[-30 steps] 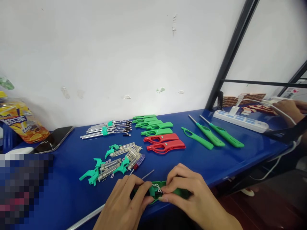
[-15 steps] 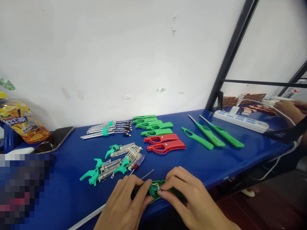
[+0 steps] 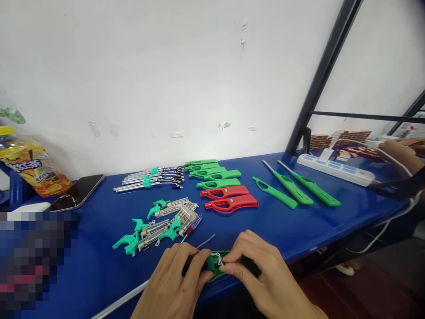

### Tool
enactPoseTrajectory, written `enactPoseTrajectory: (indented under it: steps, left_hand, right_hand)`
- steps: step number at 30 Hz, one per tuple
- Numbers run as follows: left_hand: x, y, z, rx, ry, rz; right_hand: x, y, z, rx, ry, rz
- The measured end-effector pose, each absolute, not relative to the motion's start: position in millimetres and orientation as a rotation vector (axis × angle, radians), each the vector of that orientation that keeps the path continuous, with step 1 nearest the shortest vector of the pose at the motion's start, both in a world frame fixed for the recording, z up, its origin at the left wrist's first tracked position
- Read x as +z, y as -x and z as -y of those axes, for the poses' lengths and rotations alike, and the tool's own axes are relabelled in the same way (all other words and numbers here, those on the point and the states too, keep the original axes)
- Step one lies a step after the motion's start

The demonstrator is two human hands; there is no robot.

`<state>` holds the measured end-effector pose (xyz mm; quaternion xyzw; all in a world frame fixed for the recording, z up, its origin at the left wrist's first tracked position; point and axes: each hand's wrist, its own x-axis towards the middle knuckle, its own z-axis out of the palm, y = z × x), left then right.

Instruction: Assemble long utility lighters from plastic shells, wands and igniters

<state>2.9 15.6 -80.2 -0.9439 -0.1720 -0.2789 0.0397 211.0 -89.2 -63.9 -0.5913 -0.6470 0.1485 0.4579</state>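
Observation:
At the table's front edge my left hand (image 3: 174,281) grips the open green lighter casing (image 3: 217,278), thumb and fingers closed round its near end. A teal trigger piece (image 3: 210,262) sits inside, partly behind those fingers. My right hand (image 3: 265,270) has thumb and index finger closed at a looped white wire (image 3: 218,256) in the casing; the exact contact between fingertips and wire is hidden. From under my left hand a silver metal tube (image 3: 122,300) runs out to the lower left. Just beyond that hand lies a thin metal rod (image 3: 206,241).
Behind my hands lie clear fuel tanks (image 3: 154,233) with teal triggers, silver tubes with wires (image 3: 146,181), green casings (image 3: 219,183) and red casings (image 3: 232,203). Long green lighters (image 3: 292,188) and a power strip (image 3: 335,169) are rightward. A phone (image 3: 78,192) and a drink bottle (image 3: 36,168) stand left.
The white wire loop sits slightly differently in the casing, and my right fingertips have shifted a little. The whole view has moved slightly; my left hand keeps its grip.

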Motion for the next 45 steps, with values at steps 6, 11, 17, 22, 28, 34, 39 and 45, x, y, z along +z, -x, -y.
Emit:
enactPoseTrajectory:
  steps: [6,11,17,22,28,34,39,45]
  left_hand:
    - [-79.5,-4.9,-15.8,-0.842,2.847,0.466]
    - [-78.6,-5.7,-17.4,-0.827,2.849,0.455]
    - [-76.5,-2.1,-18.9,-0.786,2.884,0.426]
    - [-77.2,1.6,-21.1,-0.759,2.88,0.393]
    - [-66.5,13.0,-24.3,-0.799,2.79,0.371]
    - [-60.1,33.8,-30.4,-0.932,2.657,0.552]
    - [-61.4,36.3,-34.0,-0.999,2.729,0.573]
    - [-63.0,32.2,-36.4,-1.052,2.794,0.614]
  right_hand:
    - [-65.5,-214.9,90.8,0.34,1.446,1.655]
    - [-62.8,-215.4,94.3,0.234,1.464,1.768]
    - [-64.4,-222.2,96.8,0.084,1.409,1.935]
    - [-68.2,-225.6,96.7,0.03,1.401,1.968]
    - [-71.7,-229.9,95.0,0.088,1.442,1.918]
    - [-71.7,-232.5,94.6,0.17,1.452,1.869]
    - [-70.5,-231.8,94.0,0.165,1.43,1.858]
    - [-71.4,-232.6,92.7,0.148,1.427,1.872]
